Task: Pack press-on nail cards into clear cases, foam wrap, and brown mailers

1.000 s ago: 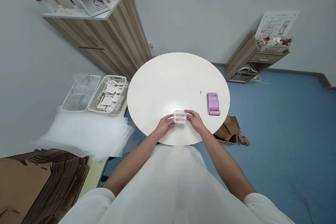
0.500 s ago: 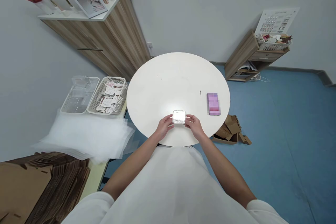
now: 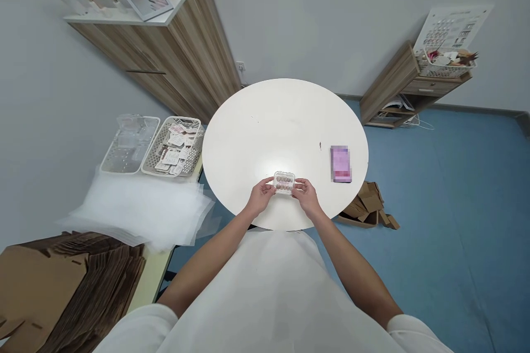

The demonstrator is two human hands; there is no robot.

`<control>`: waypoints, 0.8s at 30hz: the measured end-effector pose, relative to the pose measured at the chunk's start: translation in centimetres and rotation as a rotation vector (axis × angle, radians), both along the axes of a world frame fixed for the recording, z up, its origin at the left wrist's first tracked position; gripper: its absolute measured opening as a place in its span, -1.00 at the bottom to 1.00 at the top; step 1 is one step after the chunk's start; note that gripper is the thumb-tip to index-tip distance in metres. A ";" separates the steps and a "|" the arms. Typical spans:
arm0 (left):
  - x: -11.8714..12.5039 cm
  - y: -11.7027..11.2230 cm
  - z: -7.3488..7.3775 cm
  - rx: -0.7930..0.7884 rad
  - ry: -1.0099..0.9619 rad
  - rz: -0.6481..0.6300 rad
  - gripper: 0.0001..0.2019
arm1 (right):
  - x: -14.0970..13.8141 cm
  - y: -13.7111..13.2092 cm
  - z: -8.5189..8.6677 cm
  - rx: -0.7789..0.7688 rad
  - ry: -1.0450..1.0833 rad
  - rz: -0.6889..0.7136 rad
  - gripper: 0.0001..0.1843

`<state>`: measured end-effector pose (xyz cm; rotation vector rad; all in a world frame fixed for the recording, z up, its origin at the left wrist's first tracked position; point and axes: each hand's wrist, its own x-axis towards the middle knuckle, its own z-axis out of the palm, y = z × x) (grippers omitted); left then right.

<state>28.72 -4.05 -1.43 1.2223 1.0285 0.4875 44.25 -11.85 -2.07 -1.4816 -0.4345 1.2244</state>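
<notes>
A small clear plastic box of press-on nails (image 3: 284,182) is held level over the near part of the round white table (image 3: 285,121). Inside it, two rows of small pinkish-brown nails show through the lid. My left hand (image 3: 261,197) pinches the box's left side between thumb and fingers. The right side is gripped the same way by my right hand (image 3: 306,197). To the right on the tabletop lies a purple-pink rectangular item (image 3: 340,164), its face blurred by pixels.
At left, a white basket of cards (image 3: 174,149) stands beside another basket holding clear plastic cases (image 3: 131,143). Translucent sheets (image 3: 141,207) and stacked brown cardboard (image 3: 95,287) lie nearer. A box of cardboard scraps (image 3: 366,207) sits on the floor at right.
The bright glare on the box has gone as it tilted slightly, so the nails inside now show. Both hands keep their hold. The whole view has shifted a little.
</notes>
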 end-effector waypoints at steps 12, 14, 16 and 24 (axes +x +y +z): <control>-2.2 0.8 -0.4 0.122 0.066 0.022 -0.54 | -1.1 1.2 -0.1 0.007 -0.093 0.126 -0.45; -2.7 1.1 -0.7 0.136 0.065 0.040 -0.56 | -1.7 1.6 0.0 -0.001 -0.111 0.140 -0.48; -3.4 1.6 -1.0 0.137 0.065 0.066 -0.58 | -2.5 2.3 0.1 -0.009 -0.132 0.149 -0.50; -7.9 6.0 -2.0 0.120 0.090 0.179 -0.57 | -7.8 7.5 0.1 -0.017 -0.157 0.230 -0.42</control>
